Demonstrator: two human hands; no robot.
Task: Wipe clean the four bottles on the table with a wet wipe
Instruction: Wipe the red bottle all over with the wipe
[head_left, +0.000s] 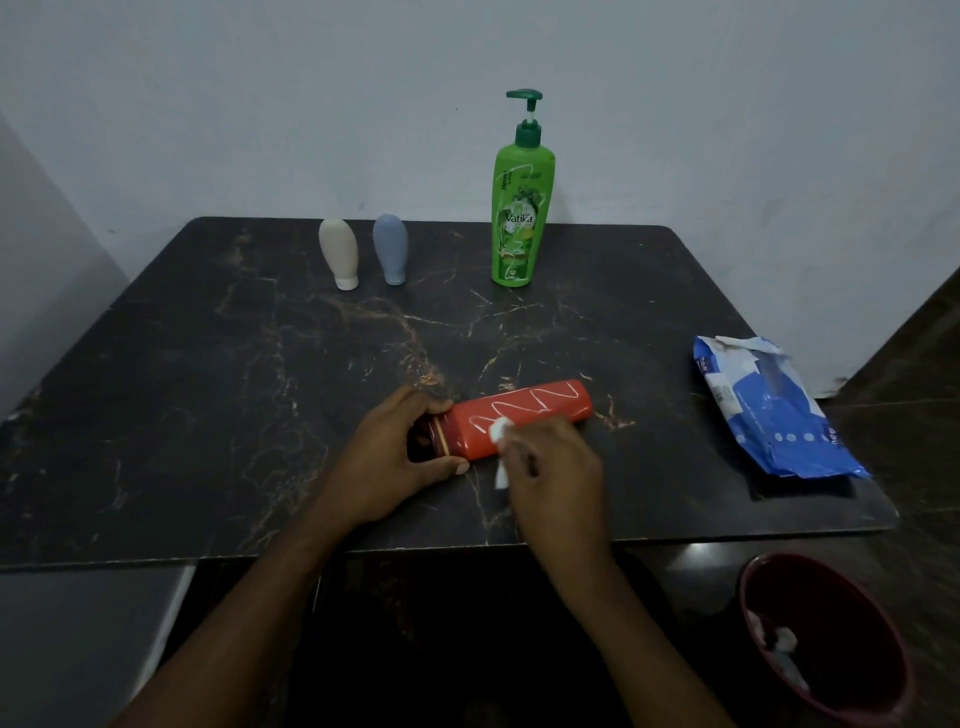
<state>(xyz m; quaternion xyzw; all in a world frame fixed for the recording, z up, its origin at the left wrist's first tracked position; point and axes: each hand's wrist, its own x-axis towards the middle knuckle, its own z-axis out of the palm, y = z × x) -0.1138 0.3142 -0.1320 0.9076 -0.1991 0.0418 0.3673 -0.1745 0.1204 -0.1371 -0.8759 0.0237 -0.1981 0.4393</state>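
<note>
Red bottle (524, 418) on its side, near table (208, 389) front edge, mid-wipe.
Left hand (400, 460) closed around its dark cap end; right hand (558, 467) pinching white wet wipe (500, 431) against the body; beige bottle (338, 252), blue-grey bottle (390, 248), green pump bottle (521, 208) upright at back.

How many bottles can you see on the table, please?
4: a beige bottle and a blue bottle upside down at the back, a green pump bottle upright, a red bottle lying between both hands.

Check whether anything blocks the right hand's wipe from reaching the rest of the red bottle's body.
Nothing visible does. The right hand presses the wet wipe on the red bottle; the left hand only grips its cap end.
</note>
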